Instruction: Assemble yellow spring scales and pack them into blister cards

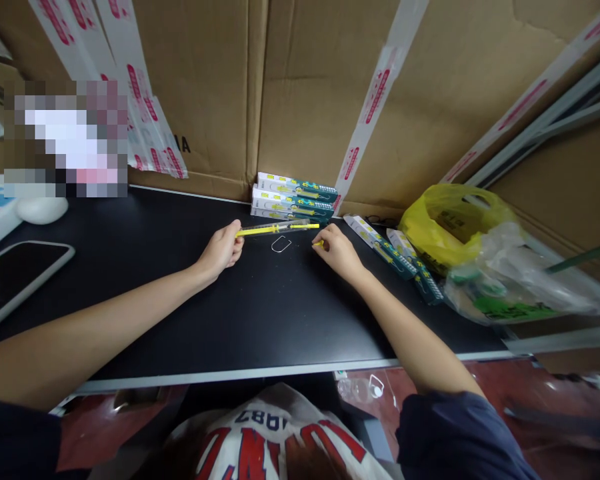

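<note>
My left hand (223,250) is closed round the near end of a tubular spring scale (265,231), a clear tube with yellow parts. The tube lies almost level, pointing right, just above the black table. To the right of its far tip, my right hand (336,250) pinches a small yellow piece (320,244), mostly hidden by the fingers. A gap separates this piece from the tube. Below the tube, a bent white wire loop (281,245) lies on the tabletop.
Printed boxes (294,199) are stacked at the back against cardboard. Two more boxes (380,245) lie right of my right hand. Beyond them are a yellow plastic bag (445,223) and a clear bag (520,280). A phone-like device (23,277) lies at left.
</note>
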`<state>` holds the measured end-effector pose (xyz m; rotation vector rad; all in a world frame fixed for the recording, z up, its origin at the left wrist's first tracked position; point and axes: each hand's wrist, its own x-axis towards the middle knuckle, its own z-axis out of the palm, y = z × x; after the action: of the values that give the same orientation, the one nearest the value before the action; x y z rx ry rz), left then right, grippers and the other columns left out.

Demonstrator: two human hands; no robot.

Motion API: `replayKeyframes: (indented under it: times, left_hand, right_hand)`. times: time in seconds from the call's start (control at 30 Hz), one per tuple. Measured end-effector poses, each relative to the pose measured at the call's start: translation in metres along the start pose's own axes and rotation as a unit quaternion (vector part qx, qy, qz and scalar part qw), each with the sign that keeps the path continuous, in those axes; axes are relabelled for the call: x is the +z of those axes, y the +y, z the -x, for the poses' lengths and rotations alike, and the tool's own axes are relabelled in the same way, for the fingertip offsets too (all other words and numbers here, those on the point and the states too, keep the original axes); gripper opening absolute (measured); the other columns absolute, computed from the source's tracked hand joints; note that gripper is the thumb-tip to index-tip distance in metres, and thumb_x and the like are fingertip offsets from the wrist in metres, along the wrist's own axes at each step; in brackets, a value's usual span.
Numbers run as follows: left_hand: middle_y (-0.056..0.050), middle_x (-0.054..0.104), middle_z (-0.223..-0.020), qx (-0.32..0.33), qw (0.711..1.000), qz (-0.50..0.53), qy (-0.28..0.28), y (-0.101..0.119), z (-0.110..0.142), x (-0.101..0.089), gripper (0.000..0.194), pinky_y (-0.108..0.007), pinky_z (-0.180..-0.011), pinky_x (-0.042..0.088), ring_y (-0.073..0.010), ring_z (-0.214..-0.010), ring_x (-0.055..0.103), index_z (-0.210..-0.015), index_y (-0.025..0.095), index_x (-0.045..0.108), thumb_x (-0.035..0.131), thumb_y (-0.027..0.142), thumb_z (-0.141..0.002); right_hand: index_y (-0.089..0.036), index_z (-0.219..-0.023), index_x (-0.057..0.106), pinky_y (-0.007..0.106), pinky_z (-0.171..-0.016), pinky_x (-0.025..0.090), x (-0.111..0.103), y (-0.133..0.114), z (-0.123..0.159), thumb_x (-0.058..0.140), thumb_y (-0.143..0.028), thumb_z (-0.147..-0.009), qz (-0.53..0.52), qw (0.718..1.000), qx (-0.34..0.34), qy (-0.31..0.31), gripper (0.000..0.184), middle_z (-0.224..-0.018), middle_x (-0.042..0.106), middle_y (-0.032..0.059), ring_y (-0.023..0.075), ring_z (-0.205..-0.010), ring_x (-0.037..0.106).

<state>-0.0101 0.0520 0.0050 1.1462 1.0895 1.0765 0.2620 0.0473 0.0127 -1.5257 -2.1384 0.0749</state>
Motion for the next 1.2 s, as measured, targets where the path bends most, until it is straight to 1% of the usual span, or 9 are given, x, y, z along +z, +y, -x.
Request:
replayKeyframes:
  times: [0.07,0.13,0.2,0.3,0.37,0.43,0.63,0.97,1.2]
  left_hand:
    - [0.010,0.025,-0.044,0.000,1.000,0.001,-0.001,0.000,0.000,0.000,0.035,-0.016,-0.028,0.016,-0.0037,-0.029,0.023,-0.063,0.021,0.034,0.034,0.038,-0.094]
    - [0.010,0.025,-0.044,0.000,1.000,0.002,0.000,0.000,0.001,0.000,0.035,-0.016,-0.028,0.016,-0.0037,-0.029,0.023,-0.063,0.021,0.034,0.034,0.038,-0.094]
    - [0.010,0.025,-0.044,0.001,1.000,0.001,0.000,0.000,0.001,0.000,0.036,-0.016,-0.028,0.016,-0.0036,-0.028,0.023,-0.063,0.021,0.034,0.034,0.038,-0.094]
    - [0.010,0.026,-0.045,0.000,1.000,0.001,0.001,0.000,0.001,0.000,0.036,-0.016,-0.029,0.016,-0.0036,-0.028,0.024,-0.063,0.021,0.034,0.034,0.038,-0.095]
    - [0.010,0.026,-0.045,-0.001,1.000,0.001,0.002,-0.001,0.001,0.000,0.035,-0.016,-0.029,0.015,-0.0034,-0.029,0.024,-0.063,0.021,0.035,0.034,0.037,-0.095]
    - [0.010,0.026,-0.045,-0.002,1.000,0.002,0.002,-0.001,0.000,0.000,0.035,-0.016,-0.029,0.015,-0.0032,-0.029,0.024,-0.063,0.021,0.035,0.034,0.037,-0.095]
    - [0.009,0.027,-0.045,-0.003,1.000,-0.001,0.003,-0.002,0.000,-0.001,0.036,-0.016,-0.029,0.015,-0.0030,-0.029,0.024,-0.064,0.020,0.035,0.035,0.038,-0.095]
    - [0.009,0.026,-0.045,0.000,1.000,-0.016,0.003,-0.001,0.000,0.001,0.036,-0.016,-0.029,0.017,-0.0031,-0.029,0.024,-0.063,0.020,0.035,0.033,0.037,-0.095]
    - [0.009,0.027,-0.046,0.002,1.000,-0.024,-0.006,-0.004,-0.001,-0.001,0.036,-0.016,-0.030,0.017,-0.0028,-0.030,0.024,-0.064,0.020,0.036,0.034,0.038,-0.095]
  right_hand:
    - [-0.018,-0.073,0.057,0.029,-0.064,0.048,-0.003,-0.001,-0.002,0.064,-0.019,-0.078,-0.099,0.994,0.021,0.042,0.009,-0.087,0.055,0.0028,0.0126,-0.066,0.055]
    - [-0.018,-0.072,0.053,0.026,-0.054,0.047,-0.006,-0.004,-0.004,0.067,-0.028,-0.077,-0.233,0.968,0.057,0.068,0.018,-0.085,0.057,0.0029,0.0110,-0.061,0.055]
    - [-0.019,-0.073,0.051,0.023,-0.046,0.045,-0.009,-0.010,-0.005,0.070,-0.037,-0.074,-0.374,0.919,0.094,0.078,0.027,-0.089,0.062,0.0043,0.0104,-0.060,0.055]
    - [-0.020,-0.074,0.047,0.021,-0.048,0.048,-0.014,-0.018,-0.005,0.074,-0.040,-0.072,-0.523,0.838,0.131,0.085,0.033,-0.093,0.067,0.0048,0.0108,-0.066,0.058]
    - [-0.021,-0.073,0.045,0.022,-0.053,0.051,-0.017,-0.022,-0.004,0.075,-0.038,-0.071,-0.570,0.805,0.142,0.083,0.035,-0.092,0.068,0.0033,0.0108,-0.070,0.060]
    - [-0.021,-0.073,0.044,0.021,-0.055,0.053,-0.019,-0.025,-0.004,0.077,-0.036,-0.069,-0.592,0.789,0.143,0.086,0.036,-0.091,0.068,0.0013,0.0104,-0.071,0.061]
    - [-0.020,-0.072,0.045,0.018,-0.051,0.053,-0.021,-0.029,-0.003,0.080,-0.035,-0.067,-0.604,0.781,0.133,0.088,0.038,-0.088,0.063,-0.0013,0.0104,-0.073,0.064]
    - [-0.019,-0.072,0.048,0.018,-0.049,0.056,-0.019,-0.034,-0.002,0.079,-0.033,-0.069,-0.567,0.814,0.085,0.091,0.033,-0.084,0.059,-0.0005,0.0110,-0.073,0.063]
    - [-0.019,-0.074,0.048,0.018,-0.050,0.057,-0.018,-0.033,-0.002,0.078,-0.034,-0.069,-0.548,0.826,0.081,0.103,0.034,-0.084,0.057,-0.0007,0.0102,-0.072,0.062]
